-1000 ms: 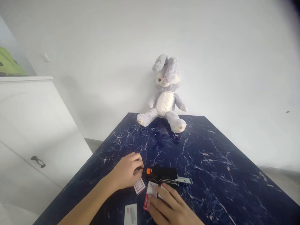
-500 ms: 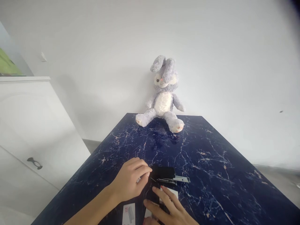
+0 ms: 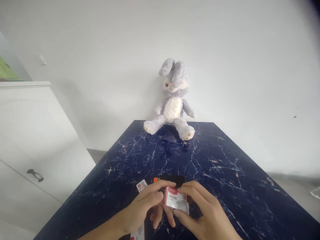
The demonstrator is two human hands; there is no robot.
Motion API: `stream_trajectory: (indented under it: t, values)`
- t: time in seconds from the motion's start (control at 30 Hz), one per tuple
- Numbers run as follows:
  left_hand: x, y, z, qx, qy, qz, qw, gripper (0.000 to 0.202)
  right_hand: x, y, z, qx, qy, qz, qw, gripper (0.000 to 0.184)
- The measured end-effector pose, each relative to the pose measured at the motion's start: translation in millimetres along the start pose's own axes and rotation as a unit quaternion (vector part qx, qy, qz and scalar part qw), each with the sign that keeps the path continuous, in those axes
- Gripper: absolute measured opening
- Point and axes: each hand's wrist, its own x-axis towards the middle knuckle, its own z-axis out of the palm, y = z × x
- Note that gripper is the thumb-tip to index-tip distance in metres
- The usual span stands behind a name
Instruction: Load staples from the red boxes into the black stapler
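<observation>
Both hands had come together since half a second earlier: the left hand (image 3: 142, 204) had moved away from the end of the black stapler (image 3: 178, 179), uncovering its orange tip (image 3: 155, 179), and the right hand (image 3: 207, 210) had drawn level with it. Between them, near the front of the dark blue marbled worktop (image 3: 225, 176), was a small staple box (image 3: 176, 200). It was tilted to show a broad white face with a red band along the top, red lettering, a grey picture of a staple strip and a red left side. On the right, the grip pinched the box between thumb and forefinger, at its lower and upper edges. On the left, the fingers curled around the box's left end, the forefinger along the top; whether that grip pressed on it could not be told. Just behind lay the stapler, partly covered by the hands. A white packet (image 3: 141, 185) stuck out beyond the left hand, and a second packet (image 3: 138, 233) lay partly hidden below it.
</observation>
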Motion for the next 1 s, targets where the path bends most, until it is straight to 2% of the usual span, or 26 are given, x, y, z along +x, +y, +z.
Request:
stream_trajectory:
  t: [0.1,0.2,0.27,0.33,0.4,0.53,0.7,0.8,0.87,0.93,1.0]
  values:
    - [3.9,-3.3,-4.0,-0.056,-0.034,0.001,0.998,0.039,-1.2,-0.1,3.9,0.022,0.008,0.015,1.000,0.027]
    - [5.4,-2.7,-9.7,-0.058,-0.042,0.013,0.997,0.034,-1.2,-1.9,6.5,0.102,0.014,0.090,0.991,0.028]
    - [4.8,-1.6,-11.5,-0.054,-0.028,0.026,0.998,0.033,-0.6,-2.4,8.5,0.191,0.017,0.174,0.966,0.029]
    - [3.9,-0.8,-11.9,-0.042,-0.017,0.030,0.999,0.031,0.1,-2.2,11.0,0.273,0.016,0.249,0.929,0.032]
    - [3.5,-0.2,-12.3,-0.028,-0.010,0.025,0.999,0.029,0.8,-2.1,13.3,0.326,0.014,0.292,0.899,0.038]
    - [5.5,0.0,-17.5,-0.032,0.007,0.013,0.999,0.027,3.3,-5.2,14.3,0.361,0.043,0.327,0.872,0.047]
    - [7.0,-4.8,-29.4,-0.046,0.054,0.023,0.997,0.025,5.3,-6.2,9.8,0.401,0.081,0.338,0.848,0.039]
    - [5.0,-7.7,-33.2,-0.028,0.064,0.028,0.997,0.025,5.0,-1.5,6.8,0.409,0.065,0.321,0.852,0.035]
    - [3.4,-7.4,-33.2,-0.009,0.069,0.027,0.997,0.026,4.2,0.7,5.3,0.383,0.042,0.313,0.868,0.031]
    - [2.3,-5.0,-31.7,0.007,0.070,0.025,0.997,0.025,2.6,1.1,4.5,0.320,0.030,0.278,0.905,0.025]
    - [1.8,-1.3,-29.5,0.022,0.068,0.023,0.997,0.024,-0.1,0.8,4.7,0.212,0.023,0.199,0.956,0.022]
